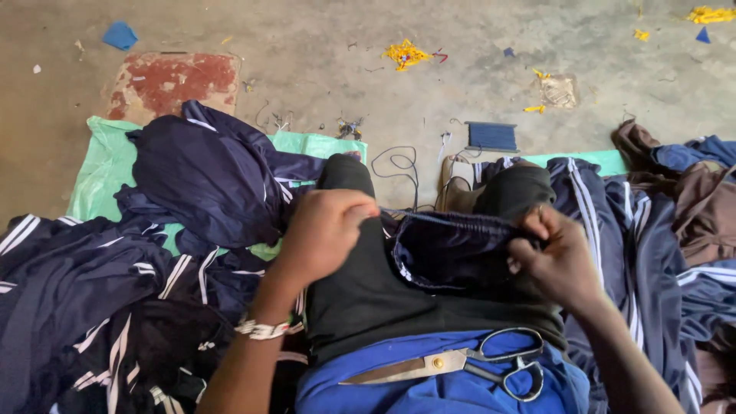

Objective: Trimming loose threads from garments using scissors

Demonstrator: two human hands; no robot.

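Scissors (460,364) lie on the lap, within reach. Beyond them, left hand (326,230) and right hand (556,261) each pinch the navy waistband (460,238), stretching it taut between them. Farther off, navy garments (207,176) are heaped on green sheeting (103,165).

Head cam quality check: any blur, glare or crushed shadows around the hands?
Head view: soft, even daylight, no hard glare; left hand slightly motion-blurred, right hand sharper; navy waistband and dark garment pile lose fold detail in shadow; scissors crisp, faint sheen; mild wide-angle stretch at edges.
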